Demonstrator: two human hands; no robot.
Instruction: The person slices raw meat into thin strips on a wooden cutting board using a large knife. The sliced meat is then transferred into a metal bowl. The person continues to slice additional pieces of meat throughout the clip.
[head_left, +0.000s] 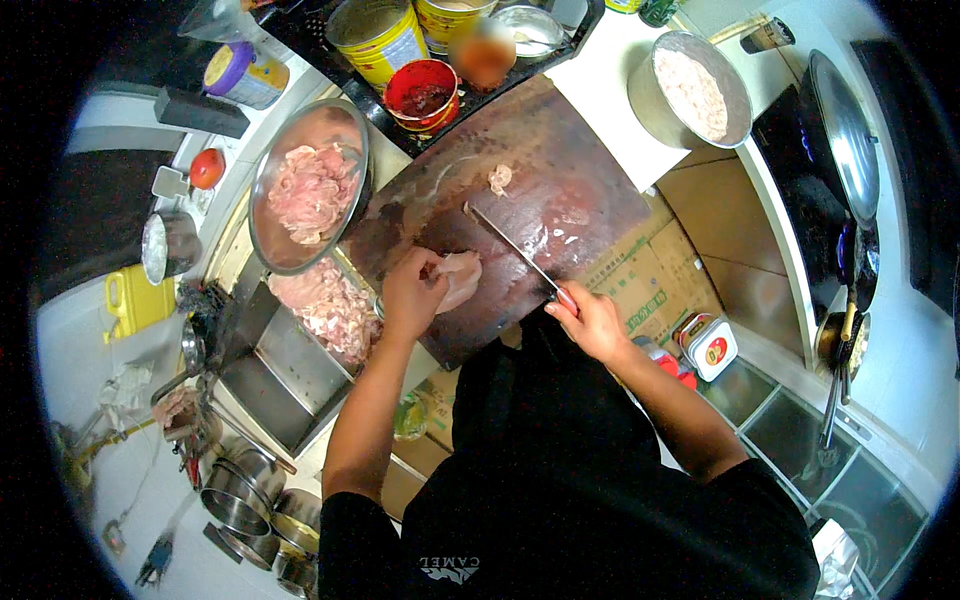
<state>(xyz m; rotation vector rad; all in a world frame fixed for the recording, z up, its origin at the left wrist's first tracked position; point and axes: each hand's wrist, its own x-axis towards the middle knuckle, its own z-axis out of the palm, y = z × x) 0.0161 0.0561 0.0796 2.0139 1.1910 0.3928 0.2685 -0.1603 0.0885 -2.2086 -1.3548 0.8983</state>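
Note:
My left hand (411, 289) is at the left part of the dark cutting board (420, 195), its curled fingers gripping the edge of a pale raw meat fillet (462, 280). My right hand (592, 321) grips the red handle of a knife (517, 249) at the board's near right edge. The blade slants away to the upper left, apart from the fillet. Beyond the tip lies a small scrap of meat (499, 180). Left of the board, a steel bowl (259, 202) holds sliced raw meat (313, 193). More raw meat pieces (330, 307) fill a container below that bowl.
A black tray (409, 142) with a red can (422, 94) and yellow cans (379, 45) borders the board's far side. A steel pot (645, 112) of pale meat stands at the upper right. Farther right are a stove (780, 165) and a lidded pan (847, 142). Flattened cardboard (667, 277) covers some floor.

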